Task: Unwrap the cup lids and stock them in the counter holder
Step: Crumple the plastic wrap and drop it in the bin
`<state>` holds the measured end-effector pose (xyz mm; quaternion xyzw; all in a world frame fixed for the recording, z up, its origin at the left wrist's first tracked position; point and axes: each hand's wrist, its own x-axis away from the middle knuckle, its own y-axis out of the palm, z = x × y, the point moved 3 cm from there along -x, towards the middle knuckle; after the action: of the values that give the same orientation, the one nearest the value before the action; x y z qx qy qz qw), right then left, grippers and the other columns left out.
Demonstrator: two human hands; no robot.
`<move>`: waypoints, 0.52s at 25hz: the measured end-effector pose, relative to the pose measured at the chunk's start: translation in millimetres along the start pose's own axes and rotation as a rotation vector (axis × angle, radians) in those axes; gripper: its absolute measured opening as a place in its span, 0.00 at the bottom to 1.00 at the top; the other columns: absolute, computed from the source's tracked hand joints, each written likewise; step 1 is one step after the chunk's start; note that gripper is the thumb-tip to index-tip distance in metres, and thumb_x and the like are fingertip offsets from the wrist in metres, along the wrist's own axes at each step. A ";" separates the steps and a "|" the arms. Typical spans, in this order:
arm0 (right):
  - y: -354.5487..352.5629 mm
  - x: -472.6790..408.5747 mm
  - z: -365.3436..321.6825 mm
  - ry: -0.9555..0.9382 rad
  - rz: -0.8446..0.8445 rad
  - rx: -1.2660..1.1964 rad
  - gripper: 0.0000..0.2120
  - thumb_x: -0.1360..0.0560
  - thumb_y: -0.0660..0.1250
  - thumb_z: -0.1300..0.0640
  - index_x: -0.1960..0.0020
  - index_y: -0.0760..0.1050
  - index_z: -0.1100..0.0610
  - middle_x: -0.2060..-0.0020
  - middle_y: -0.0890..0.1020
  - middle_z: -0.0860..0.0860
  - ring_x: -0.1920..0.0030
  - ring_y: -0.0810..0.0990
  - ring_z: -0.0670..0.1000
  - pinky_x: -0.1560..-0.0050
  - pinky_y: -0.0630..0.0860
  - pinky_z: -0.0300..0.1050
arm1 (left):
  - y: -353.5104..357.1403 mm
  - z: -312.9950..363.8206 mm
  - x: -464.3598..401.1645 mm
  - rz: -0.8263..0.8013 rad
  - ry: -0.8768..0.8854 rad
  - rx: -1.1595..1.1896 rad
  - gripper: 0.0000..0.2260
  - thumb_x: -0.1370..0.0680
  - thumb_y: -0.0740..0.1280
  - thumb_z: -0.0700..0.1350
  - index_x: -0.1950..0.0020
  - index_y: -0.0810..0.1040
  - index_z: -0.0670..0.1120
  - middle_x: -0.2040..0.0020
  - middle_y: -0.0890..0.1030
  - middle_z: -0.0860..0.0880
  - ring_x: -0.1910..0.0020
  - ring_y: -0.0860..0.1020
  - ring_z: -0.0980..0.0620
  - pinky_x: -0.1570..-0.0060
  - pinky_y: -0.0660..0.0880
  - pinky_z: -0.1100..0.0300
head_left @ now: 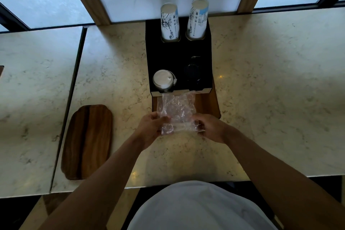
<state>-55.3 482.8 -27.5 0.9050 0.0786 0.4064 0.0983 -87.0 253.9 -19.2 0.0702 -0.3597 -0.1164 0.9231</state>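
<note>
The left hand (pixel 149 127) and the right hand (pixel 211 129) each pinch one end of a crumpled clear plastic wrapper (pixel 177 112), fingers closed on the film with the thumbs on top, the two hands apart with the wrapper stretched loosely between them just above the table (pixel 270 84). The film looks very light, limp and slick, so it should crease and slide rather than resist; a firm pinch at the edges, as now, seems the sensible hold, and it will probably need to be balled up or pressed flat to stay put. Whether any lids remain inside it is hard to tell through the wrinkles and glare, though it looks empty. Just beyond the fingertips, the far edge of the wrapper drapes onto a wooden tray (pixel 207 104) that carries the black counter holder (pixel 168 58). In the holder's near-left well, just past the left hand, sits a stack of white cup lids (pixel 162 78), thin, rigid-looking plastic that would be light and best taken by the rim; the near-right well, past the right hand, is dark and seems to hold black lids (pixel 193 73). Farther off, two stacks of printed paper cups (pixel 170 22) stand at the back of the holder. Well out to the left of the left hand lies a wooden board (pixel 87 142). The table is smooth pale marble, with windows behind it.
</note>
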 end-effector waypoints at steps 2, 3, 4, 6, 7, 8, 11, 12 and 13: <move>4.8 -1.1 -2.8 -0.024 -0.066 -0.120 0.13 0.23 0.68 0.55 0.44 0.79 0.63 0.52 0.71 0.58 0.53 0.68 0.58 0.54 0.68 0.51 | 2.2 -0.6 -1.0 -0.019 -0.029 -0.007 0.14 0.23 0.73 0.39 0.41 0.78 0.33 0.43 0.84 0.35 0.57 0.80 0.43 0.53 0.82 0.50; 7.4 -1.8 -5.1 -0.041 -0.078 -0.170 0.14 0.24 0.68 0.56 0.43 0.76 0.64 0.51 0.70 0.60 0.52 0.66 0.59 0.52 0.66 0.53 | 3.9 -0.8 -1.7 -0.021 -0.035 -0.023 0.13 0.23 0.73 0.38 0.42 0.79 0.33 0.46 0.85 0.37 0.59 0.82 0.46 0.56 0.82 0.52; 9.6 -2.2 -7.3 -0.062 -0.070 -0.207 0.12 0.25 0.69 0.57 0.45 0.75 0.63 0.54 0.69 0.61 0.54 0.66 0.60 0.53 0.64 0.53 | 5.7 -0.9 -2.4 -0.017 -0.041 -0.046 0.12 0.23 0.72 0.37 0.42 0.79 0.33 0.48 0.86 0.39 0.60 0.83 0.48 0.59 0.81 0.54; 11.9 -2.1 -11.2 -0.106 -0.012 -0.182 0.06 0.25 0.68 0.60 0.51 0.76 0.62 0.61 0.73 0.59 0.64 0.69 0.54 0.62 0.67 0.46 | 9.4 0.4 -3.4 0.005 -0.048 -0.091 0.08 0.23 0.70 0.34 0.45 0.80 0.34 0.51 0.85 0.40 0.58 0.83 0.47 0.58 0.79 0.53; 12.5 -0.9 -13.3 -0.132 0.018 -0.130 0.03 0.23 0.67 0.62 0.53 0.77 0.62 0.64 0.77 0.56 0.68 0.70 0.50 0.67 0.68 0.42 | 10.5 1.6 -3.7 0.018 -0.049 -0.103 0.05 0.23 0.69 0.34 0.48 0.80 0.35 0.51 0.84 0.40 0.57 0.82 0.45 0.58 0.78 0.52; 12.7 0.2 -14.6 -0.161 0.040 -0.076 0.04 0.22 0.65 0.63 0.54 0.78 0.62 0.66 0.78 0.54 0.71 0.71 0.47 0.72 0.68 0.40 | 11.4 3.0 -3.8 0.024 -0.048 -0.097 0.05 0.23 0.67 0.34 0.48 0.80 0.35 0.51 0.82 0.38 0.56 0.80 0.44 0.57 0.76 0.52; 11.6 2.7 -17.6 -0.196 0.062 0.066 0.06 0.20 0.63 0.60 0.52 0.77 0.61 0.69 0.75 0.52 0.73 0.70 0.45 0.73 0.66 0.39 | 11.9 5.7 -1.9 -0.036 -0.072 0.023 0.11 0.23 0.67 0.40 0.44 0.80 0.37 0.53 0.76 0.39 0.59 0.75 0.44 0.59 0.74 0.54; 10.6 2.6 -17.7 -0.197 0.066 0.099 0.06 0.20 0.63 0.59 0.51 0.78 0.60 0.69 0.74 0.51 0.73 0.70 0.46 0.72 0.66 0.40 | 11.5 6.9 -1.1 -0.065 -0.073 0.070 0.12 0.24 0.68 0.42 0.44 0.80 0.38 0.54 0.76 0.40 0.61 0.76 0.46 0.60 0.75 0.55; 9.8 2.5 -17.5 -0.197 0.068 0.120 0.07 0.19 0.63 0.58 0.50 0.78 0.59 0.70 0.74 0.51 0.73 0.70 0.46 0.71 0.66 0.41 | 10.5 8.0 -1.1 -0.088 -0.065 0.099 0.13 0.25 0.68 0.43 0.44 0.81 0.38 0.54 0.78 0.39 0.62 0.77 0.47 0.61 0.76 0.56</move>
<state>-66.3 475.8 -11.9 0.9469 0.0622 0.3131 0.0376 -91.5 263.9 -11.8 0.1278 -0.3913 -0.1411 0.9004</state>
